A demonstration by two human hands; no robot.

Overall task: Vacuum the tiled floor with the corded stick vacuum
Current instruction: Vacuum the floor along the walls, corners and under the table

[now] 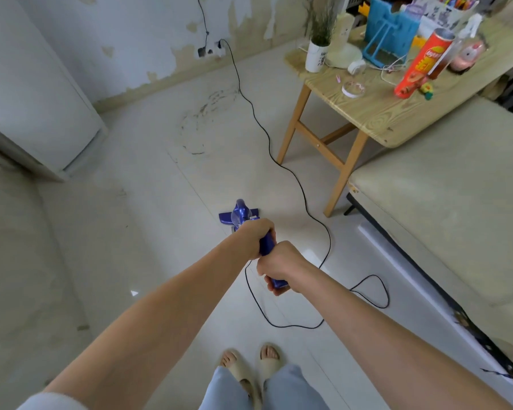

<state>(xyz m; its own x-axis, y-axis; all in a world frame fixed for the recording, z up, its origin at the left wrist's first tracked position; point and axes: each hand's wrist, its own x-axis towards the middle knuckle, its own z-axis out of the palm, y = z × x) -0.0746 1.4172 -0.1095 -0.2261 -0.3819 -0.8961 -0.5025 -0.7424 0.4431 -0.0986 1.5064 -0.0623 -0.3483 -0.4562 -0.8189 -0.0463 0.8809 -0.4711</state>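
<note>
A blue stick vacuum (241, 213) stands in front of me, its flat head resting on the pale tiled floor (148, 208). My left hand (256, 235) grips the upper part of the blue handle, and my right hand (279, 266) grips the handle's end just below it. Both arms are stretched forward. The black cord (290, 170) runs from the handle, loops on the tiles to my right, then trails past the table leg to a wall socket (212, 50). Dark hair and dust streaks (208, 113) lie on the tiles beyond the vacuum head.
A wooden table (376, 113) with a red chip can, a potted plant and clutter stands at the right. A beige sofa (450, 208) lines the right side. A white cabinet (39, 102) stands at the left. My slippered feet (252, 365) are at the bottom.
</note>
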